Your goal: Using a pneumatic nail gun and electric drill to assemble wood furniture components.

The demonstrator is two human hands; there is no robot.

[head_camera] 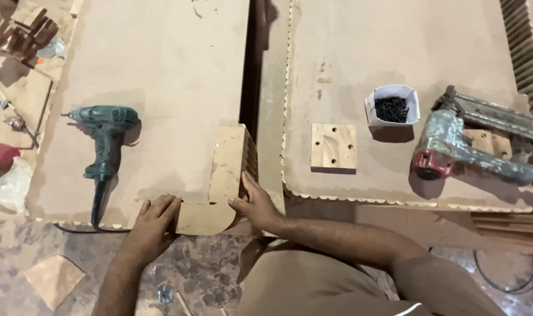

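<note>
Both hands, left hand (155, 213) and right hand (253, 202), are pressing flat, fingers spread, aligning the curved corner piece (219, 187) (drill (105, 137) lying beyond the left); fastening likely needs steady holding.

a green corded drill (105, 137) lies on the left board of the surface (161, 70). well to the right of the drill, past a dark gap, sits a small plywood square with holes (333, 147), then a white paper cup of black screws (392, 106), and farthest from the drill a worn nail gun (465, 143).
</note>
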